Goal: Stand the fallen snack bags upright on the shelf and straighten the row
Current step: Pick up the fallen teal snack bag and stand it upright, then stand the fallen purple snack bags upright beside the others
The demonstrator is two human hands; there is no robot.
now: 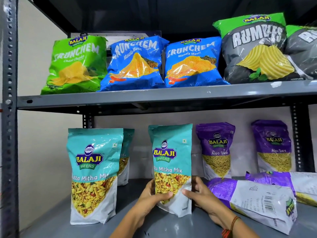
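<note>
A teal Khatta Mitha Mix bag (171, 162) stands upright in the middle of the lower shelf (54, 220). My left hand (151, 198) grips its lower left side and my right hand (202, 196) grips its lower right side. Another teal bag (92, 176) stands upright at the front left, with a third one (126, 157) behind it. Two purple Aloo Sev bags (216, 150) (272, 146) stand at the back right. Two purple bags lie fallen on the right: one in front (253, 200), one behind it (291, 182).
The upper shelf (154, 98) holds a green Crunchem bag (75, 64), two blue Crunchem bags (133, 64) (193, 62) and grey-green Rumbles bags (253, 48). A perforated steel upright (9, 117) frames the left edge; another upright (298, 140) stands at the back right.
</note>
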